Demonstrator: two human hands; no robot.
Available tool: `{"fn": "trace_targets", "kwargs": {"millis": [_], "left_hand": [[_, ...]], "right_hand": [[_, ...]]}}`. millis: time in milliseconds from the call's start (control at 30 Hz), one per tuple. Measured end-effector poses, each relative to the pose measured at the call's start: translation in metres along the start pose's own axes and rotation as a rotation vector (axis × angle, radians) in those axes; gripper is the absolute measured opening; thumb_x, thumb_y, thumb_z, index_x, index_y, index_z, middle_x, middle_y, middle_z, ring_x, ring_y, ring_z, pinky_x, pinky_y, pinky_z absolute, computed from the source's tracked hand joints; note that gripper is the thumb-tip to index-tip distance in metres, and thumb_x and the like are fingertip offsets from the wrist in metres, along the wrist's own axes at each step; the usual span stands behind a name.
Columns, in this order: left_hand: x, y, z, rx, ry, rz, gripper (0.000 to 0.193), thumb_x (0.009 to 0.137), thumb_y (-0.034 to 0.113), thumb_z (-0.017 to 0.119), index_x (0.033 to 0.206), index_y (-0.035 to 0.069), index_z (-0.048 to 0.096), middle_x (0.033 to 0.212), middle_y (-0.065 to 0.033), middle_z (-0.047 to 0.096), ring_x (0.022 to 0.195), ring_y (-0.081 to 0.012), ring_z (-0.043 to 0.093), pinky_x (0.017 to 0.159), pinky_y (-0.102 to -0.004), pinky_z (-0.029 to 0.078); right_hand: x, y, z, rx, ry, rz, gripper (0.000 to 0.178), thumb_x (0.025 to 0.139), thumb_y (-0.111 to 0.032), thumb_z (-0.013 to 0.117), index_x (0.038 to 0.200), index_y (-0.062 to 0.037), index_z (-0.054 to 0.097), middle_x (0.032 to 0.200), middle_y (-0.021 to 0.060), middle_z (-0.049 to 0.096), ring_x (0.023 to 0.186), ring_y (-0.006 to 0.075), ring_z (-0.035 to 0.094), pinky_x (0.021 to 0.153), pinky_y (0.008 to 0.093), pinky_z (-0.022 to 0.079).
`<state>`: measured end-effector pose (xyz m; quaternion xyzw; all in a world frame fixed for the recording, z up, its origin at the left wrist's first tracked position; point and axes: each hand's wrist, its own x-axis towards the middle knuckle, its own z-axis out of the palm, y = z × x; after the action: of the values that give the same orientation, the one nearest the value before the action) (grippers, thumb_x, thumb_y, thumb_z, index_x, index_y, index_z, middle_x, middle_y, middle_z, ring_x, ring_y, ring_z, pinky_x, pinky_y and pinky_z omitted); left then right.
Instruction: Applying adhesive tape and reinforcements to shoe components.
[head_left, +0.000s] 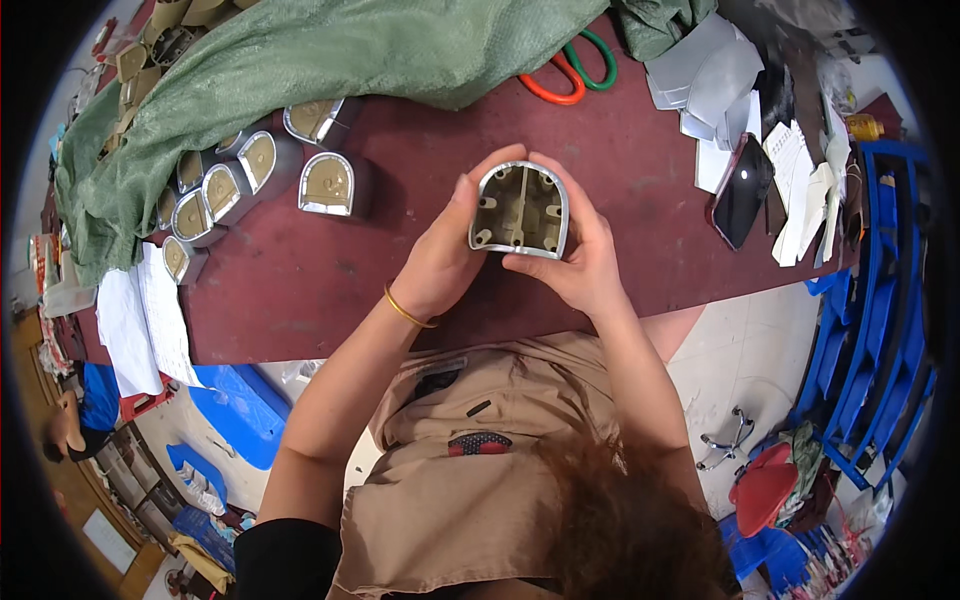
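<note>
Silver-rimmed casing (519,210) (underside hidden) is held in both hands (443,248).

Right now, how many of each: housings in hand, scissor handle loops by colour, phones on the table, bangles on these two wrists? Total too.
Silver-rimmed D-shaped housing, between left hand and right hand: 1
Red-orange handle loop: 1
Green handle loop: 1
Black phone: 1
Gold bangle, left wrist: 1
Total: 5

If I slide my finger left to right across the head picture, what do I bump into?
White papers at the table's left, rightmost loose casing, left hand, held casing, right hand, black phone, blue rack.
</note>
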<state>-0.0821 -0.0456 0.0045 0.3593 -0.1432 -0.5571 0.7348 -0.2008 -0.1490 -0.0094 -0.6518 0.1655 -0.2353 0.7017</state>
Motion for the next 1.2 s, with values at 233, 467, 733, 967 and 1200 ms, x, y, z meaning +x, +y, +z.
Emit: {"fn": "trace_targets", "kwargs": {"millis": [233,467,733,967,1200], "left_hand": [[0.003,-0.008,0.008,0.338,0.262,0.043,0.055,0.102,0.045,0.031,0.121,0.0,0.056,0.105,-0.0053,0.063,0.094,-0.0119,0.06,0.084,-0.026,0.048],[-0.008,0.005,-0.009,0.815,0.127,0.191,0.056,0.092,0.027,0.059,0.133,-0.002,0.034,0.133,-0.0166,0.046,0.124,-0.0241,0.047,0.1,-0.0345,0.04],[-0.008,0.004,-0.007,-0.136,-0.038,-0.075,0.056,0.1,0.043,0.038,0.148,0.02,0.019,0.139,-0.0062,0.04,0.121,-0.0235,0.05,0.093,-0.0382,0.05],[0.004,-0.004,-0.015,0.084,0.043,0.043,0.04,0.1,0.026,0.042,0.137,0.012,0.036,0.127,-0.0075,0.048,0.111,-0.0205,0.056,0.083,-0.0398,0.057],[0.004,0.001,-0.013,0.062,0.044,-0.007,0.037,0.099,0.022,0.044,0.134,0.01,0.04,0.122,-0.0071,0.051,0.105,-0.0189,0.057,0.078,-0.0376,0.058]], "right_hand": [[-0.002,-0.003,0.005,-0.462,0.078,-0.267,0.082,0.063,-0.011,0.085,0.133,0.0012,0.044,0.129,0.0172,0.055,0.119,0.0284,0.055,0.099,0.037,0.045],[0.003,-0.024,-0.008,-0.897,0.02,-0.324,0.076,0.059,-0.008,0.083,0.128,-0.0014,0.051,0.124,0.0129,0.057,0.123,0.0336,0.045,0.102,0.0426,0.038],[0.014,-0.01,0.008,-0.056,-0.007,0.117,0.079,0.072,0.006,0.074,0.142,-0.0038,0.037,0.134,0.0069,0.049,0.118,0.0146,0.05,0.097,0.0309,0.044],[0.018,-0.003,-0.006,0.268,-0.131,0.215,0.05,0.097,-0.017,0.053,0.142,-0.0024,0.037,0.137,0.0071,0.047,0.122,0.0142,0.046,0.103,0.0291,0.037],[0.017,-0.006,-0.001,0.413,-0.017,0.295,0.042,0.097,-0.014,0.052,0.137,-0.0025,0.045,0.119,0.0032,0.058,0.105,0.0086,0.053,0.092,0.0248,0.043]]}}
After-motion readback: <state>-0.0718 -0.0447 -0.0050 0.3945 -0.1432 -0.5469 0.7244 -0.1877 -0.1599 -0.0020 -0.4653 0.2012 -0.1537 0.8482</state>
